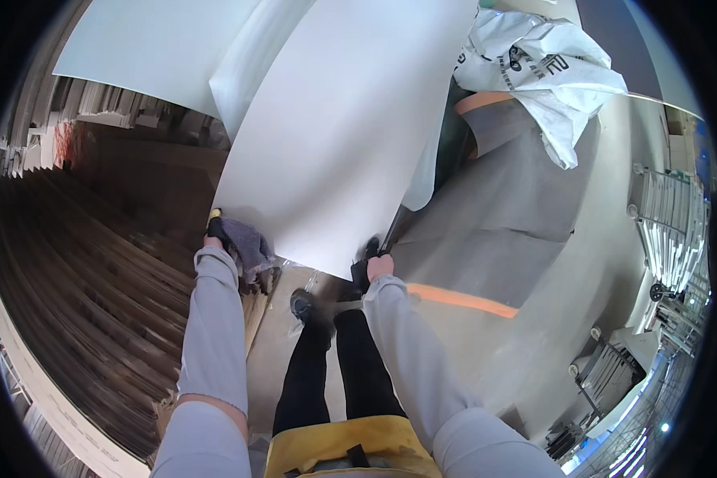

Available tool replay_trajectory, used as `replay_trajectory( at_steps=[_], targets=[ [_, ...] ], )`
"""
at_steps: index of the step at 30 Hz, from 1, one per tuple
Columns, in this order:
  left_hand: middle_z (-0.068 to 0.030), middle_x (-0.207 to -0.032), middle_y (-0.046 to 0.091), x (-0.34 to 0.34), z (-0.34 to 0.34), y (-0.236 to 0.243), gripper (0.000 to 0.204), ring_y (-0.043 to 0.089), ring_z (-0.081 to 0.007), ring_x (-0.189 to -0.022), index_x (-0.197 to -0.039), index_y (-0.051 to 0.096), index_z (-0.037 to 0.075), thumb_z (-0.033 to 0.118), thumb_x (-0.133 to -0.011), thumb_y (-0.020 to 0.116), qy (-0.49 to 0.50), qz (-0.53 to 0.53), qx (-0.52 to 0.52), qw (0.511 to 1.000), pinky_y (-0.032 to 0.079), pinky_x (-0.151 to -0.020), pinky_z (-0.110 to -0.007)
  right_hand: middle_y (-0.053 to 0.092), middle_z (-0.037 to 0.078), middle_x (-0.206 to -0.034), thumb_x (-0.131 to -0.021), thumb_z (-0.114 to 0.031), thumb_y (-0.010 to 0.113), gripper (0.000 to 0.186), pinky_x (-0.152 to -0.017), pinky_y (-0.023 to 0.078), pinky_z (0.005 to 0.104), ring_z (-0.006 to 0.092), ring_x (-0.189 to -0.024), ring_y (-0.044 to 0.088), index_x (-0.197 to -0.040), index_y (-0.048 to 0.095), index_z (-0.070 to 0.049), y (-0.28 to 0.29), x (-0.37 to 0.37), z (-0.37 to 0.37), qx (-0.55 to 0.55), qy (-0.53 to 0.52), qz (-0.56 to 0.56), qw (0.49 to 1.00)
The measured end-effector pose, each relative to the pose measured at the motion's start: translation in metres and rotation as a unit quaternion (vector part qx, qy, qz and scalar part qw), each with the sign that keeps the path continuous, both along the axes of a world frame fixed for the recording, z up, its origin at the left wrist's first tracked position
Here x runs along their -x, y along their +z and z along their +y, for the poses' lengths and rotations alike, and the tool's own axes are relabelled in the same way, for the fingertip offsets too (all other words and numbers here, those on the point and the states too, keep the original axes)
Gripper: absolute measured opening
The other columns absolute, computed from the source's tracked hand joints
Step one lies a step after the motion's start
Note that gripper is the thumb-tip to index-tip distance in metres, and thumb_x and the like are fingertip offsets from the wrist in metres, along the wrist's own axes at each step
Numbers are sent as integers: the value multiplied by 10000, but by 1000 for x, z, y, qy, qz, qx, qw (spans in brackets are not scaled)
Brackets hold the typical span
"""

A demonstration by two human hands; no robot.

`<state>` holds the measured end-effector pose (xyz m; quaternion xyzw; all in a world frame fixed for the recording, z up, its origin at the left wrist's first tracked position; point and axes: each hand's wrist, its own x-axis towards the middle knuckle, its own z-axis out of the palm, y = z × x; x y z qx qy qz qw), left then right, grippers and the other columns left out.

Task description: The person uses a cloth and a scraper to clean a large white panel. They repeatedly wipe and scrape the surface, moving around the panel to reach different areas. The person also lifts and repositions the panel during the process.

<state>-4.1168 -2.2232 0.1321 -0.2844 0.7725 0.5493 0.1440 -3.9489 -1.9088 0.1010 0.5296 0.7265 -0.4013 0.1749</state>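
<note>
A large, smooth white sheet (pixel 334 135) stretches away from me, its near end just ahead of my feet. My left hand (pixel 217 231), partly covered by a dark glove with a yellow tip, is closed at the sheet's near left edge. A purple-grey cloth (pixel 249 245) hangs from that hand against the sheet. At the near right corner, my right hand (pixel 377 266), in a black glove, is closed around the sheet's edge. Its fingertips are partly hidden.
Stacked brown boards (pixel 88 263) fill the left side. Grey matting (pixel 486 255) with an orange edge strip lies on the right floor, under a crumpled white sack (pixel 542 72). Pale sheets (pixel 159 48) stand at the far left; metal racks (pixel 668 231) line the far right.
</note>
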Motion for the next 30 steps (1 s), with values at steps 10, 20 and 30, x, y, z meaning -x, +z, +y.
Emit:
replay_trajectory(
  at_steps=[10, 20, 30],
  targets=[
    [-55, -993, 654, -70, -6, 37, 335, 582, -150, -946, -1106, 617, 29, 222, -832, 627, -48, -33, -25, 998, 455, -858, -303, 636, 207, -991, -848, -351, 598, 367, -808, 463, 415, 377, -938, 593, -1086, 609, -72, 66, -59, 38, 62, 167, 105, 978],
    [-45, -992, 653, -215, 118, 153, 323, 580, -138, -948, -1115, 613, 32, 182, -831, 636, -344, -161, -280, 882, 457, -864, -292, 665, 136, -939, -855, -98, 553, 243, -816, 450, 351, 222, -946, 592, -1079, 622, -35, 244, -132, 1, 201, 88, 207, 953],
    [-66, -1030, 650, -237, 139, 331, 320, 583, -141, -956, -1100, 619, 21, 162, -813, 643, -453, 42, -333, 826, 458, -869, -314, 645, 93, -845, -841, -29, 564, 140, -667, 504, 304, 159, -726, 596, -964, 617, 13, 429, -275, -31, 194, -39, 362, 911]
  ],
)
